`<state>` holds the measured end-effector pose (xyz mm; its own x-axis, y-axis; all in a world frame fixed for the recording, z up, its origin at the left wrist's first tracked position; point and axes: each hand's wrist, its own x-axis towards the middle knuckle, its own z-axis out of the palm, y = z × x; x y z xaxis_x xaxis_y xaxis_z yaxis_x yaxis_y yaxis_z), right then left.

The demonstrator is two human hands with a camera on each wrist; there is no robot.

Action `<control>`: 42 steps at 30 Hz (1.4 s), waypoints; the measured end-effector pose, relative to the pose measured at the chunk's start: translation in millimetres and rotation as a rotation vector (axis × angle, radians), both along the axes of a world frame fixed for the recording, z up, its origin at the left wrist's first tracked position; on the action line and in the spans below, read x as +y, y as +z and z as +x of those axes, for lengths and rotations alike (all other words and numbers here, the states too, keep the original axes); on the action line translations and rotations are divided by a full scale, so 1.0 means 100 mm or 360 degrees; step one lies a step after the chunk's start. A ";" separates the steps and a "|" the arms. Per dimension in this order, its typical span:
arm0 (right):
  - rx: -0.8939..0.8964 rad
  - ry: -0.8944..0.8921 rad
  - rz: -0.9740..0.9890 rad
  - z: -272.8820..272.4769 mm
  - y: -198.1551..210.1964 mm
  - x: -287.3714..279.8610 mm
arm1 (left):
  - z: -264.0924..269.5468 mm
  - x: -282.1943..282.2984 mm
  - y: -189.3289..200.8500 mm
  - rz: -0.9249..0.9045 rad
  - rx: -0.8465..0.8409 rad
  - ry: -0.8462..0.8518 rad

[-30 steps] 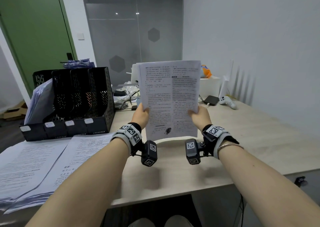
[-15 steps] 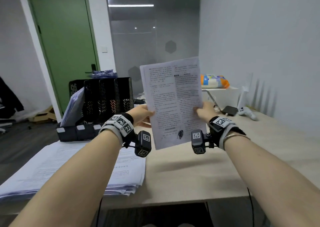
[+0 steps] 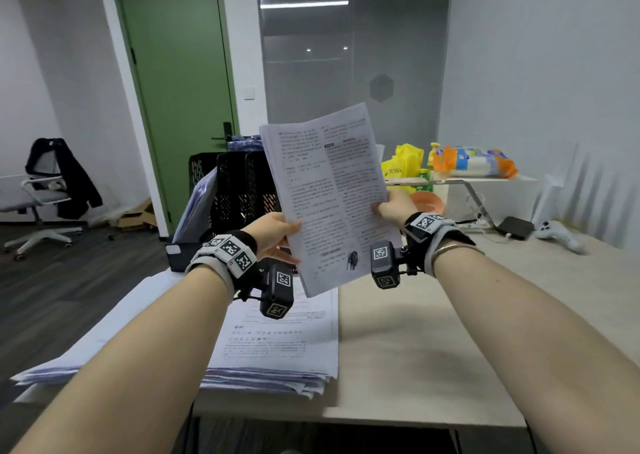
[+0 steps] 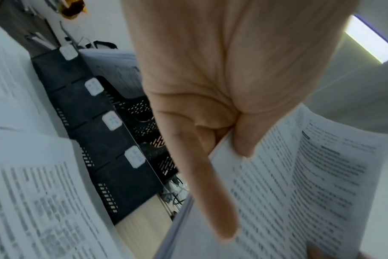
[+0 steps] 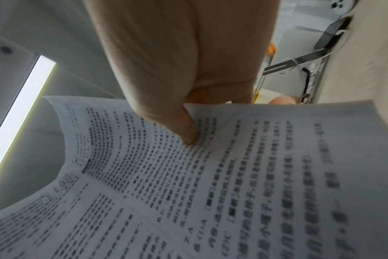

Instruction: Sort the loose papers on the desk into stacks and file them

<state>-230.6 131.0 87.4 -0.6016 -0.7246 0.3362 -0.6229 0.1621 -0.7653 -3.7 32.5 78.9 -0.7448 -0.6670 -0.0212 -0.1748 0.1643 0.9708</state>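
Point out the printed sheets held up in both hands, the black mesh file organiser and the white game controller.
Printed white sheets (image 3: pixel 332 197): head view, middle of the front page.
Black mesh file organiser (image 3: pixel 239 190): head view, perforated divider.
White game controller (image 3: pixel 557 234): head view, its body.

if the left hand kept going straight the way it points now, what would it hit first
Probably the black file organizer: the left hand, pinching the papers, points toward it across the desk, though depth is hard to judge.

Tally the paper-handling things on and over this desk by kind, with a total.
Held sheaf of papers, gripped by the left hand and right hand: 1
Paper stacks lying on the desk: 2
Black file organizer: 1
Total: 4
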 end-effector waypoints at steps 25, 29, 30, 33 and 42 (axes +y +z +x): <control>0.0350 0.0627 0.0555 1.35 -0.15 -1.65 | 0.71 -0.88 0.00 -0.0360 0.0113 0.0943; 0.0363 0.0674 0.0530 1.48 -0.18 -1.78 | 0.65 -0.93 -0.03 -0.0477 0.0098 0.1128; 0.0372 0.0687 0.0540 1.50 -0.18 -1.81 | 0.64 -0.96 -0.04 -0.0489 0.0109 0.1193; 0.0395 0.0744 0.0549 1.54 -0.17 -1.87 | 0.61 -1.07 -0.05 -0.0610 0.0092 0.1397; 0.0094 0.0897 0.0379 1.56 -0.29 -2.16 | 0.43 -1.30 0.01 -0.0946 -0.0187 0.1573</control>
<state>-75.1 -84.9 58.6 -0.0892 -0.9851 0.1468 -0.7030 -0.0421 -0.7100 39.8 -97.5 79.5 0.0923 -0.8850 0.4564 -0.5653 0.3308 0.7557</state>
